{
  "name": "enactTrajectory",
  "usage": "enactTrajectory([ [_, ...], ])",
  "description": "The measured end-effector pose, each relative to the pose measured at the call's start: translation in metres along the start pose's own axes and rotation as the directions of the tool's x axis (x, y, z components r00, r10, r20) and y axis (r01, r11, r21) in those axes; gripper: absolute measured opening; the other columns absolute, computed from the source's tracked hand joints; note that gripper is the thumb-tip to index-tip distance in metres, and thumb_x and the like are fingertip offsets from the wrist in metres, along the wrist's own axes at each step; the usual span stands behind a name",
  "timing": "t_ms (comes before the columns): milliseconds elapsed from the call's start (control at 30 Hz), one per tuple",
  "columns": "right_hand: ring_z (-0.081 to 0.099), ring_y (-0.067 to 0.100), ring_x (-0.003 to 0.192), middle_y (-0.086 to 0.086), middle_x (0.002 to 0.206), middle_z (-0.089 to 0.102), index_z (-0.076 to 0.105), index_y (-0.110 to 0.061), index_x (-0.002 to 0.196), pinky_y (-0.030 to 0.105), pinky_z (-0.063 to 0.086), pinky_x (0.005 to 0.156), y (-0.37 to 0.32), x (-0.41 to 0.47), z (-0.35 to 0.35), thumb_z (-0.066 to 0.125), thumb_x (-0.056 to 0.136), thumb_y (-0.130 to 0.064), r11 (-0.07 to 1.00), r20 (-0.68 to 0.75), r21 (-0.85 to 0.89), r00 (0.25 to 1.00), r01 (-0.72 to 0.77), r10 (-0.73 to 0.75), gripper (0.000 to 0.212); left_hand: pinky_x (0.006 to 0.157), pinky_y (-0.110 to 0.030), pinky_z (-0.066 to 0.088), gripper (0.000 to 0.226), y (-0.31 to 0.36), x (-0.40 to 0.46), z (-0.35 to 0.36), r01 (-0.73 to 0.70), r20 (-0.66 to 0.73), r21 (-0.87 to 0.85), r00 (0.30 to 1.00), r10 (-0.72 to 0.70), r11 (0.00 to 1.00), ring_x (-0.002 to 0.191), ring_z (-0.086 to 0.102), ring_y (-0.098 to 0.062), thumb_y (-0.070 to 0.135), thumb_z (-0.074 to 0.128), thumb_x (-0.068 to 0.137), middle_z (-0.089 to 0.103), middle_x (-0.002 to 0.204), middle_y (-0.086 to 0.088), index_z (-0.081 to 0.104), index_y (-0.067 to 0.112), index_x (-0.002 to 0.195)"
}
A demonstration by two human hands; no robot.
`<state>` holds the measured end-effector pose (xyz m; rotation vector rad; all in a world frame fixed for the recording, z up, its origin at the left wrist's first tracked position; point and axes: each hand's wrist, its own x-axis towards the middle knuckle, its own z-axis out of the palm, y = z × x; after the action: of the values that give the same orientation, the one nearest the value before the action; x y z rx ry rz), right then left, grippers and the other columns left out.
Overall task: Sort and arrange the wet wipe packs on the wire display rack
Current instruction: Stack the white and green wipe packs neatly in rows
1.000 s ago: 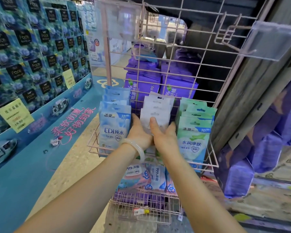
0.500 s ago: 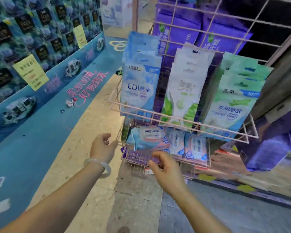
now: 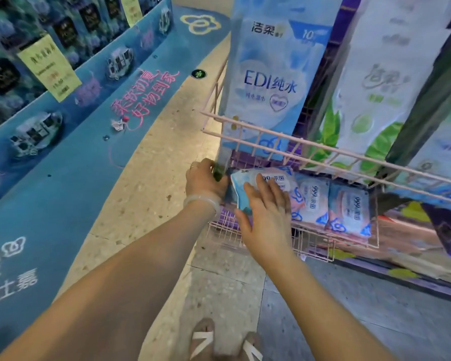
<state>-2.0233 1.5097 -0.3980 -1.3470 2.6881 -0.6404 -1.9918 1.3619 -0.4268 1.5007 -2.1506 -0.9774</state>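
The pink wire rack [image 3: 292, 143] has an upper basket with upright packs: a blue EDI pack [image 3: 270, 82] at left and a white-green pack [image 3: 370, 100] beside it. In the lower basket [image 3: 313, 243] lie several blue-pink "999" wet wipe packs [image 3: 311, 198]. My right hand [image 3: 267, 217] lies flat on the leftmost "999" pack [image 3: 276, 177], fingers spread over its front. My left hand [image 3: 203, 178], wearing a pale bangle, is curled at the lower basket's left end, fingers around something dark green that is mostly hidden.
A blue promotional display wall [image 3: 63, 142] with a yellow price tag [image 3: 48, 66] runs along the left. Speckled floor [image 3: 151, 194] lies between it and the rack. My sandalled feet [image 3: 224, 340] stand just below. Purple packs [image 3: 448, 230] sit at lower right.
The view has dropped and closed in on the lower basket. Both hands left the upper packs and moved down; the right now rests on the leftmost "999" pack, the left at the basket's left end.
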Motion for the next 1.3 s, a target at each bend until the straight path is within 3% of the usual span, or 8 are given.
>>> enactTrajectory([
  [267,0.016,0.026,0.145,0.005,0.154,0.028,0.04,-0.02,0.139,0.033,-0.006,0.115,0.016,0.009,0.009,0.046,0.09,-0.04,1.0,-0.057,-0.016,0.998,0.025,-0.026,0.054,0.046,-0.008,0.036,0.018,0.013,-0.025,-0.013,-0.112,-0.15,-0.422,0.987,0.053,0.9,0.056,0.047,-0.005,0.02,0.058,0.086,0.05,0.066,0.009,0.041,0.015,0.085],
  [533,-0.009,0.024,0.146,0.003,0.159,-0.003,0.01,-0.024,0.148,0.034,-0.016,0.113,0.021,0.038,0.006,0.036,0.095,-0.038,0.996,0.144,-0.092,0.99,0.001,0.012,0.061,0.05,-0.026,0.03,0.031,-0.007,-0.086,-0.049,0.01,-0.151,-0.465,0.984,-0.091,0.885,0.051,0.035,-0.011,0.02,0.059,0.083,0.037,0.059,0.005,0.035,0.024,0.065],
  [700,0.022,0.032,0.139,0.011,0.154,0.022,0.02,-0.024,0.145,0.036,0.024,0.111,0.027,0.078,-0.026,0.043,0.092,-0.01,0.99,0.368,0.025,0.922,-0.142,0.123,0.06,0.049,-0.025,0.026,0.033,-0.015,-0.108,-0.063,0.071,-0.139,-0.46,0.979,-0.151,0.885,0.052,0.034,-0.01,0.017,0.059,0.083,0.035,0.06,0.005,0.033,0.021,0.063],
  [800,0.051,0.034,0.118,0.02,0.131,0.052,0.044,-0.017,0.134,0.033,0.043,0.088,0.017,0.064,-0.04,0.046,0.093,-0.016,0.974,0.178,0.113,0.969,-0.195,0.173,0.041,0.048,-0.023,0.026,0.033,-0.013,-0.117,-0.068,0.051,-0.13,-0.408,0.985,-0.114,0.911,0.051,0.038,-0.008,0.021,0.061,0.083,0.039,0.059,0.007,0.034,0.025,0.064],
  [867,0.057,0.029,0.111,0.014,0.12,0.062,0.058,-0.01,0.118,0.031,0.046,0.091,0.004,0.035,-0.042,0.055,0.09,-0.028,0.846,0.066,0.467,0.964,-0.258,0.257,0.034,0.045,-0.02,0.024,0.032,-0.012,-0.124,-0.07,0.003,-0.116,-0.327,0.992,-0.044,0.945,0.05,0.041,-0.007,0.024,0.061,0.083,0.042,0.058,0.008,0.034,0.028,0.066],
  [933,0.059,0.023,0.11,0.007,0.117,0.063,0.055,-0.012,0.121,0.044,0.047,0.098,-0.014,0.001,-0.04,0.06,0.085,-0.038,0.525,0.337,0.747,0.913,-0.408,0.23,0.045,0.047,-0.025,0.029,0.025,-0.01,-0.134,-0.068,-0.099,-0.093,-0.219,0.992,0.08,0.971,0.055,0.051,-0.017,0.026,0.062,0.083,0.051,0.062,0.006,0.039,0.026,0.072],
  [1167,0.072,0.021,0.076,0.006,0.087,0.075,0.061,-0.014,0.103,0.034,0.059,0.062,-0.001,-0.039,-0.037,0.057,0.088,-0.011,-0.066,0.543,0.833,0.79,-0.549,0.284,0.015,0.096,-0.032,0.04,0.038,-0.004,-0.165,-0.05,-0.534,0.216,-0.083,0.814,0.538,0.841,0.112,0.053,-0.019,0.03,0.066,0.075,0.062,0.121,-0.006,0.066,0.011,0.108],
  [1300,0.073,0.022,0.082,0.005,0.092,0.076,0.063,-0.01,0.109,0.036,0.06,0.065,0.03,-0.047,-0.057,0.057,0.087,-0.008,-0.138,0.581,0.813,0.778,-0.566,0.238,0.022,0.103,-0.031,0.036,0.045,0.009,-0.159,-0.055,-0.114,0.268,-0.346,0.939,0.214,0.931,0.117,0.043,-0.012,0.024,0.063,0.086,0.049,0.124,0.004,0.047,0.018,0.128],
])
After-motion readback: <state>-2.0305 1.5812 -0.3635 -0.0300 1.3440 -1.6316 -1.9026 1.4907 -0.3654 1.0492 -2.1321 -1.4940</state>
